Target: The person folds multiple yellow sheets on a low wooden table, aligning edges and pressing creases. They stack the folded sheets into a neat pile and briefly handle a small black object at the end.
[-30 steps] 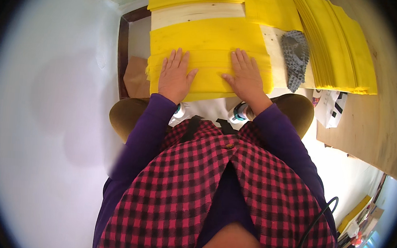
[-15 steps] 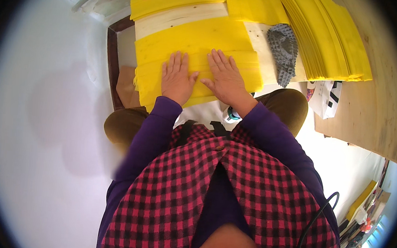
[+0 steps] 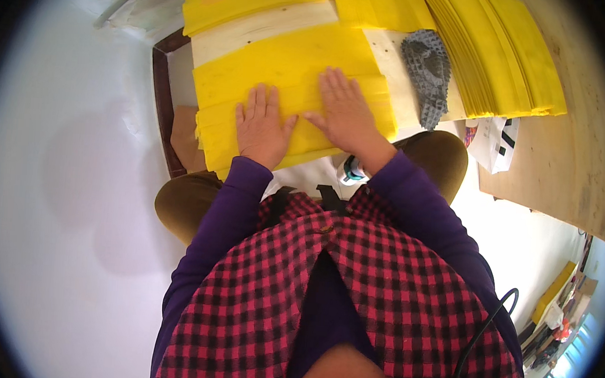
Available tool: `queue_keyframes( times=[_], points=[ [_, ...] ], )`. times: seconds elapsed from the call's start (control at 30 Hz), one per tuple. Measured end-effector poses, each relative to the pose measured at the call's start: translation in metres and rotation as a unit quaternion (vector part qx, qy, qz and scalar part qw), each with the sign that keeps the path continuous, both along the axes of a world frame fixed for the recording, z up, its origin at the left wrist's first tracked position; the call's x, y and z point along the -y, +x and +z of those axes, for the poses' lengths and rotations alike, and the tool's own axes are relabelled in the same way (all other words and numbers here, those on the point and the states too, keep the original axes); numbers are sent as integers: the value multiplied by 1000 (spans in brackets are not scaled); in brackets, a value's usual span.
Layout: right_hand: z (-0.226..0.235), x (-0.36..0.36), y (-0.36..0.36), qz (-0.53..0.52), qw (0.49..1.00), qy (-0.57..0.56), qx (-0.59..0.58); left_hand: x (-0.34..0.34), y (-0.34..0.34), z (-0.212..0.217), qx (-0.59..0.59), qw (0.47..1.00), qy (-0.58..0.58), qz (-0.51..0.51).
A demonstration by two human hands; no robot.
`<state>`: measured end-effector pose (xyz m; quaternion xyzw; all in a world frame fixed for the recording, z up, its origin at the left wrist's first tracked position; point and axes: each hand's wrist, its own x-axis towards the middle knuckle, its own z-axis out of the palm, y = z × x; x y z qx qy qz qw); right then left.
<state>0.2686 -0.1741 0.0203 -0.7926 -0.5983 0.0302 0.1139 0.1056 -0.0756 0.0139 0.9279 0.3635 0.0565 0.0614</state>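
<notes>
Yellow folded cloth [image 3: 254, 65] lies spread over the near part of a pale wooden board [image 3: 264, 29], its near edge hanging toward my lap. My left hand [image 3: 263, 128] rests palm down on it, fingers stretched forward. To its right, my right hand [image 3: 345, 112] also presses flat on the cloth, thumb pointing toward the left hand. Neither hand grips anything. Just right of the cloth lies a grey patterned piece of fabric [image 3: 426, 75], crumpled and long.
A thick stack of yellow folded cloth [image 3: 494, 55] fans along the right, with more yellow cloth [image 3: 258, 3] at the back. A white printed bag [image 3: 492, 142] hangs below the stack, beside a wooden panel [image 3: 546, 162]. White wall [image 3: 62, 160] stands left.
My right hand has slid slightly forward and my left hand slightly back and left on the cloth. The whole view has shifted a little.
</notes>
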Motion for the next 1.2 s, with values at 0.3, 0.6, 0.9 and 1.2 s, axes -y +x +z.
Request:
queue_keyframes(
  times=[0.3,0.6,0.9,1.2],
  points=[
    [0,18,34,-90,994,-55,11,-8,-18,-8,-27,998,3,60],
    [-5,27,48,-111,991,-47,48,-12,-27,-10,-38,994,22,98],
    [26,-1,75,49,997,41,-50,-9,-27,-5,4,995,17,102],
    [35,-40,107,116,973,-160,-122,-10,-30,-4,34,995,-12,98]
  ],
)
